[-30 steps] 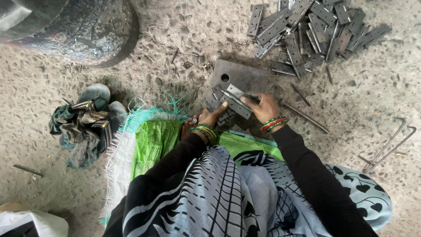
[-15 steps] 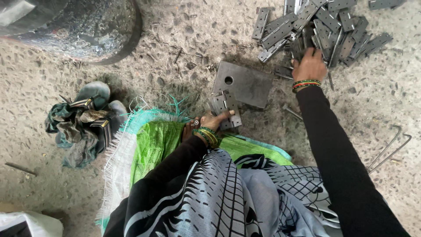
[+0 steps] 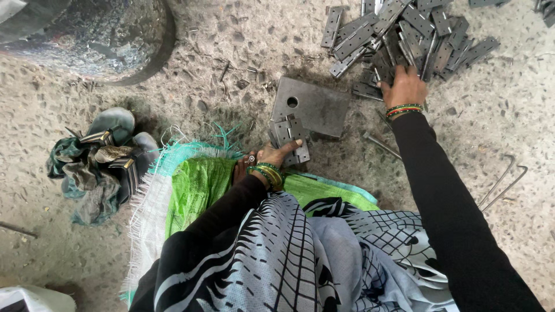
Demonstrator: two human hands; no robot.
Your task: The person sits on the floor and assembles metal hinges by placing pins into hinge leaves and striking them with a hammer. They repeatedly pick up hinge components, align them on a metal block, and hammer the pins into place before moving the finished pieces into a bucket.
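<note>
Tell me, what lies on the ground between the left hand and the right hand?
In the head view, a square grey metal plate with a round hole lies between the left hand, which holds a hinge, and the right hand.

The hinge pile (image 3: 404, 34) runs off the top edge, so no telling how big it is. Right hand (image 3: 404, 86) has its fingertips buried in it, can't see what they've got. The drum (image 3: 87, 34) top left is cropped too, same for the white bag (image 3: 32, 299) bottom left.
</note>
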